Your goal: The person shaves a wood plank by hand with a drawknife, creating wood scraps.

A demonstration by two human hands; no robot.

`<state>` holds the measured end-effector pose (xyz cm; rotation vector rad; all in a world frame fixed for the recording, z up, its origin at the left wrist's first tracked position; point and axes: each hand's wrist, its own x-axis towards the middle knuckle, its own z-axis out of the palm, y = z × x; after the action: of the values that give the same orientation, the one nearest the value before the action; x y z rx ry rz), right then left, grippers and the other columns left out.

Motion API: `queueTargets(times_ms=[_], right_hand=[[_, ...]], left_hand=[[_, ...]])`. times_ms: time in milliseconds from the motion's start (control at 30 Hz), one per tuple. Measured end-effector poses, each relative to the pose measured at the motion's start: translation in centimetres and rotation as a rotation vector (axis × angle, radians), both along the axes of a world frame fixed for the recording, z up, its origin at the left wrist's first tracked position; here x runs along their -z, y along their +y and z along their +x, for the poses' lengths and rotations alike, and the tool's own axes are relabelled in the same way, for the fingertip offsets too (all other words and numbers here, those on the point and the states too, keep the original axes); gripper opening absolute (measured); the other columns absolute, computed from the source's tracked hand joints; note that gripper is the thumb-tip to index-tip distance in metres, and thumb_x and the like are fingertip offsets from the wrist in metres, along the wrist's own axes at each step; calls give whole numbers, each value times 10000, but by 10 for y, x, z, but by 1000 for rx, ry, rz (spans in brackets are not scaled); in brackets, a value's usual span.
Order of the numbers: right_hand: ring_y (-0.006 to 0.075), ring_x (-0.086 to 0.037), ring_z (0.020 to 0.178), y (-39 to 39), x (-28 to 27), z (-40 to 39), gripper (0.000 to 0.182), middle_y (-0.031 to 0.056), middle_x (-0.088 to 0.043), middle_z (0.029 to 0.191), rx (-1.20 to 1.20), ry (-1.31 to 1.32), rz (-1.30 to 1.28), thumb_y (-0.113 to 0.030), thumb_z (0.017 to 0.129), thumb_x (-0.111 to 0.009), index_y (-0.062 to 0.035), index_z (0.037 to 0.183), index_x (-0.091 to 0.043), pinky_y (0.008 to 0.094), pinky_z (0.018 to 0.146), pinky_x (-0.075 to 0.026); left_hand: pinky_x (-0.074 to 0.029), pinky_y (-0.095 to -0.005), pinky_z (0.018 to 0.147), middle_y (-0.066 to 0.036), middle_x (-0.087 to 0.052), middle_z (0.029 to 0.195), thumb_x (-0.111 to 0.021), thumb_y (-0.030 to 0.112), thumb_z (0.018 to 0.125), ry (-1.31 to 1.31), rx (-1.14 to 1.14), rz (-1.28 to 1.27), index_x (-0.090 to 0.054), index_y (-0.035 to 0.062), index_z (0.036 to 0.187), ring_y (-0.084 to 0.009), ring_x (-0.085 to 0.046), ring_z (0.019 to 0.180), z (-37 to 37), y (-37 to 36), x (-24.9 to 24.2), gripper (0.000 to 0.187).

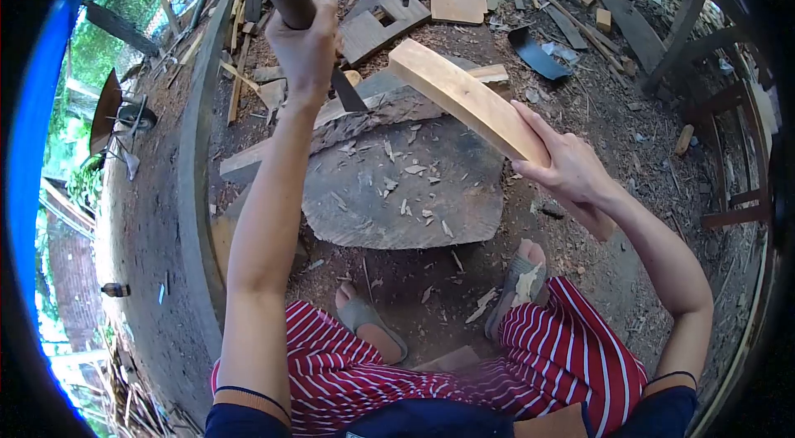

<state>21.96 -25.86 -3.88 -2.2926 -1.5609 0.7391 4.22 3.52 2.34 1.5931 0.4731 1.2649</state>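
My left hand (305,45) is raised and wrapped round the thick, round wooden handle of a machete (349,92); its dark blade points down and part of it is hidden behind the fist. In my right hand (571,163) is a pale, slightly curved wooden board (464,97), held tilted with its far end up towards the middle. Below both hands stands a chopping block (406,202), a broad flat stump strewn with wood chips. A rough-edged plank (377,125) lies across the back of the block. Blade and board are apart.
Scrap wood (385,28) piles up at the back, near a curved dark sheet (537,55). A long beam (199,140) runs along the left, with a wheelbarrow (108,115) beyond it. A wooden frame (733,156) stands right. My sandalled feet (368,324) flank the block's front.
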Motion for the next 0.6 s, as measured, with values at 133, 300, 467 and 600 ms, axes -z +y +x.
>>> queueTargets(times_ms=[133, 300, 467, 600], right_hand=[[435, -671, 909, 0, 0, -1, 893, 274, -673, 968, 10, 7, -6, -564, 819, -582, -263, 1552, -170, 528, 871, -520], [431, -674, 887, 0, 8, 3, 896, 273, -673, 954, -11, -10, 67, -564, 817, -591, -258, 1551, -177, 527, 855, -522], [425, -670, 924, 1, 2, -1, 905, 270, -672, 1014, 26, 30, 33, -563, 807, -612, -241, 1548, -204, 514, 864, -512], [388, -675, 954, -1, 0, -2, 895, 271, -659, 1081, 32, 67, 61, -548, 812, -609, -221, 1551, -223, 490, 865, -518]], left_hand=[[-379, -237, 396, 0, -511, 584, -700, 111, 884, -2, -65, -26, -530, 71, 812, -72, -457, 422, 6, -4, 20, 189], [-387, -237, 397, 4, -507, 581, -695, 119, 891, -11, -88, 16, -515, 75, 790, -72, -465, 427, 2, -6, 18, 212], [-395, -234, 393, 10, -501, 575, -694, 128, 894, 1, -126, 98, -518, 72, 784, -75, -484, 432, 3, 11, 23, 216], [-389, -229, 373, 13, -517, 571, -685, 116, 894, 2, -243, 179, -518, 71, 766, -62, -480, 418, 7, 17, 37, 216]])
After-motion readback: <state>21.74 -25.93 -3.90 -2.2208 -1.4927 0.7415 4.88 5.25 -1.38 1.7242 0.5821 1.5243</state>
